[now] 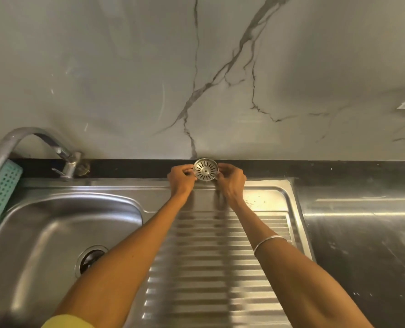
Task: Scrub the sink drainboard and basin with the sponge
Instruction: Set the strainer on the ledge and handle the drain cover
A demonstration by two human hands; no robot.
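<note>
At the far left a perforated teal basket point(0, 197) hangs beside the curved steel tap point(31, 147); the smooth basin point(42, 233), its drain hole point(91, 258) uncovered, lies left of the ribbed drainboard point(211, 268). The slotted round strainer point(205, 172) is pinched upright between the left hand point(181, 179) and right hand point(231, 181) on the dark back ledge point(315, 170). It is best leaned steadily against the wall, clear of the scrubbing. No sponge is seen.
</note>
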